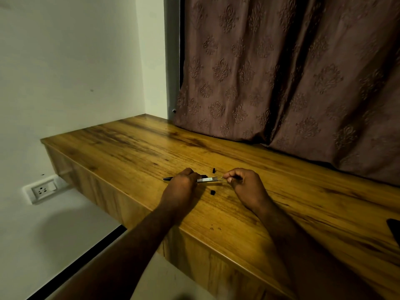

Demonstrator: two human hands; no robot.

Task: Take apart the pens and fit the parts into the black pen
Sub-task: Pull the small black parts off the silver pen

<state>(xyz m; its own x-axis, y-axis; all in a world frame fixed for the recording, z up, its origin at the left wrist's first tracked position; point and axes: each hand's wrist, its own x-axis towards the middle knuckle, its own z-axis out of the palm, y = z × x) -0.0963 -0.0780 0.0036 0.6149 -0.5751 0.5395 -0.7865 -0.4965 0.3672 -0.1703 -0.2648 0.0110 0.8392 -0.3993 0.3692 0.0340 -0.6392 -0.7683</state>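
Pen between left hand and right hand, far part behind it, near part before it

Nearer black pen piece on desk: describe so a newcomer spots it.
On the wooden desk, look between the left hand and right hand. On the camera side of the pen they hold lies a small black piece; the other black piece lies beyond the pen, toward the curtain.

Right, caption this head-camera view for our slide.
Left hand grips a pen above the desk; right hand pinches its end.

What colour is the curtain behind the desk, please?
The curtain is mauve-brown with embossed floral motifs; head view.
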